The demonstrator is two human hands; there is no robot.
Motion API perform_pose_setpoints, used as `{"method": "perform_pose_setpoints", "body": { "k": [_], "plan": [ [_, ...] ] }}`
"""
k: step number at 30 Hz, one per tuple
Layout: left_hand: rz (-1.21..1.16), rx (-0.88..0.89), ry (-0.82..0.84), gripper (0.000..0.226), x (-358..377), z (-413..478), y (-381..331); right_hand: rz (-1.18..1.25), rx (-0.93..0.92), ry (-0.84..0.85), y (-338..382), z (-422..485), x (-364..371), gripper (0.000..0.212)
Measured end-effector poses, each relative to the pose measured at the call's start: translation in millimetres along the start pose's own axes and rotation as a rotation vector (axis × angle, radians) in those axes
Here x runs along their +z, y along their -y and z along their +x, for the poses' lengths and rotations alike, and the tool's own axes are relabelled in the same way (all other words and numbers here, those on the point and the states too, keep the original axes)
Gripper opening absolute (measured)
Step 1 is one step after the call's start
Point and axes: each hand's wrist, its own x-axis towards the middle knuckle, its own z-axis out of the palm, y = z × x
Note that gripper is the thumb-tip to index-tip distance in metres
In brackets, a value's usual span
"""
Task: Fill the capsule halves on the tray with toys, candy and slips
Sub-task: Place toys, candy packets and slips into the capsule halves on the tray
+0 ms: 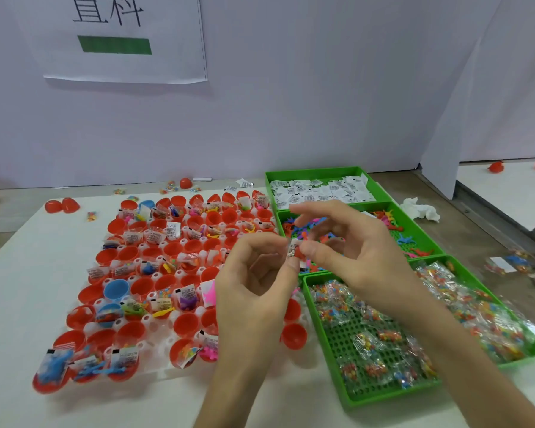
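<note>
sign (124, 38) cut off at top. left hand (254, 282) hides some capsules (294, 335). slip (293, 249) print too small to read. right candy bags (491, 322) blurred. forearms leave the bottom edge.

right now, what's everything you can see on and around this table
tray: one, white, table's left-centre
capsule halves: many, mostly red, few blue, on the tray
loose capsule pieces: several, red, towards the table's far side
bins: three, green, in a row right of the tray
paper slips: many, white, far bin
toys: many, mixed colours, middle bin
candy packets: many, clear with coloured candy, near bin
tissue: one, white, crumpled, right of the bins
sign: one, white with black characters, on the wall
held slip: one, white, pinched between both hands
left hand: pinching the held slip
right hand: pinching it too
</note>
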Motion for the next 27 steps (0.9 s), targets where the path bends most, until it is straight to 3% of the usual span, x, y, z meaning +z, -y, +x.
{"method": "perform_pose_setpoints", "body": {
  "k": [3, 9, 12, 17, 21, 27],
  "plan": [
    [0.11, 0.046, -0.001, 0.024, -4, 2, 0, -0.012, 0.037, 0.102, 1, 1, -6, 0.019],
    [0.217, 0.099, 0.017, 0.028, -14, 7, -5, 0.007, -0.002, 0.066, 4, -2, 3, 0.014],
    [0.284, 0.011, 0.14, 0.031, -22, 12, -16, -0.027, 0.012, 0.028, 5, -3, 5, 0.011],
    [0.875, -0.031, 0.385, 0.043, -58, 18, -34, -0.285, -0.025, 0.097, 7, -7, 13, 0.014],
    [1.094, 0.002, 0.554, 0.062, -61, 7, -40, -0.332, -0.041, 0.259, 11, -11, 23, 0.017],
    [1.181, 0.028, 0.621, 0.04, -50, -7, -19, -0.439, -0.005, 0.362, 7, -12, 29, 0.014]
  ]
}}
